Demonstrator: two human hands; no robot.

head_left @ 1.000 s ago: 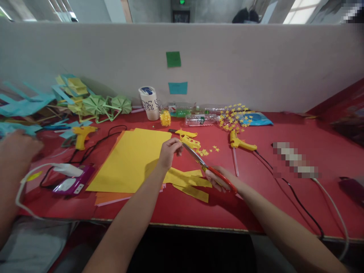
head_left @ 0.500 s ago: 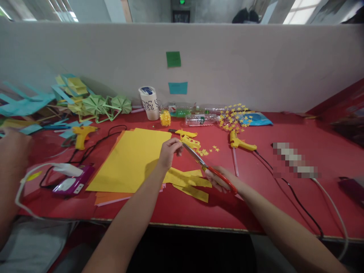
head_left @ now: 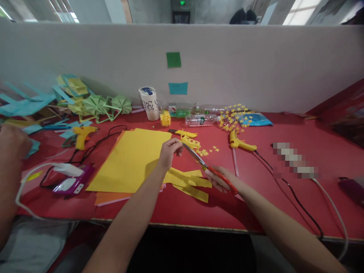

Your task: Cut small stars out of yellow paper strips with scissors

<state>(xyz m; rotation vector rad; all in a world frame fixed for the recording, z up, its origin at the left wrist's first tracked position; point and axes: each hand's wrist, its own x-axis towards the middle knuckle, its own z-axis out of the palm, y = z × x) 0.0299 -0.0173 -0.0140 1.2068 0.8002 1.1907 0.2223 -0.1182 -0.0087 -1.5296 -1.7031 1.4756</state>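
My right hand (head_left: 218, 179) grips a pair of red-handled scissors (head_left: 222, 177), blades pointing up and to the left. At the blade tips, my left hand (head_left: 170, 148) is closed in a pinch; what sits between its fingers is too small to make out. Beneath and beside the hands lie yellow paper strips (head_left: 193, 192) and a stack of yellow paper sheets (head_left: 125, 163). Small yellow paper stars (head_left: 203, 152) are scattered just beyond the scissors, close to a strip with star-shaped holes (head_left: 191, 142) and a yellow utility knife (head_left: 186, 133).
A glue gun (head_left: 241, 143) lies right, another glue gun (head_left: 82, 136) left by a purple power strip (head_left: 74, 182). Plastic bottles (head_left: 200, 120), a white tumbler (head_left: 150, 104) and a star cluster (head_left: 234, 116) line the back. Another person's hand (head_left: 13, 146) is at far left.
Both my hands and the scissors hold the same place. At the far left, the other person's hand has shifted slightly, and a bluish piece now shows beside it.
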